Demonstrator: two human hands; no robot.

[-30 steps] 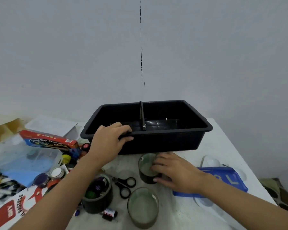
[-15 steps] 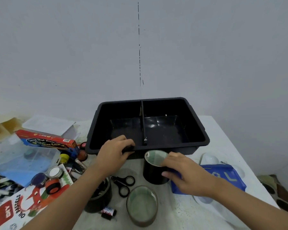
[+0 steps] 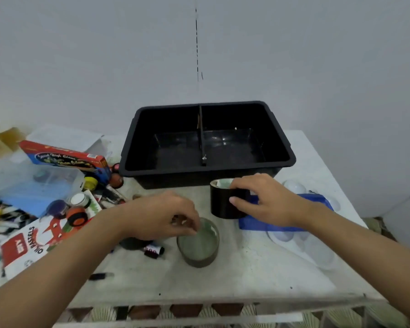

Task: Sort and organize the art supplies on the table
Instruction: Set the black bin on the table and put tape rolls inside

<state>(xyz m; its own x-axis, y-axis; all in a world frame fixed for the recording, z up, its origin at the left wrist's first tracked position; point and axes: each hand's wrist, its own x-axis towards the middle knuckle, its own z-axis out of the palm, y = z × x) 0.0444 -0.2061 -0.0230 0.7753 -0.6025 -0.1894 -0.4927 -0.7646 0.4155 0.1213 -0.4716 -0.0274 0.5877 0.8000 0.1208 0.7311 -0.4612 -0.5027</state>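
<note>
A black two-compartment bin point(image 3: 206, 168) stands at the back of the table with nothing in it. Just in front of it, my right hand point(image 3: 265, 200) grips a black cup point(image 3: 220, 207) from the side, upright and near the bin's front wall. A second round cup with a greenish inside point(image 3: 199, 247) stands nearer to me. My left hand point(image 3: 161, 216) hovers at its left rim with curled fingers that touch or nearly touch the rim. A third dark cup point(image 3: 133, 243) is mostly hidden under that hand.
On the left lie an oil pastels box point(image 3: 26, 242), a red box point(image 3: 66, 159), a clear container point(image 3: 33, 185), paint jars point(image 3: 77, 216) and pencils. A blue tray point(image 3: 246, 223) and a clear palette point(image 3: 301, 247) lie on the right. A small black tube point(image 3: 153, 250) lies by the cups.
My left hand let go of the bin's front rim and came down to the greenish cup. The bin now sits farther back. My right hand keeps hold of the black cup.
</note>
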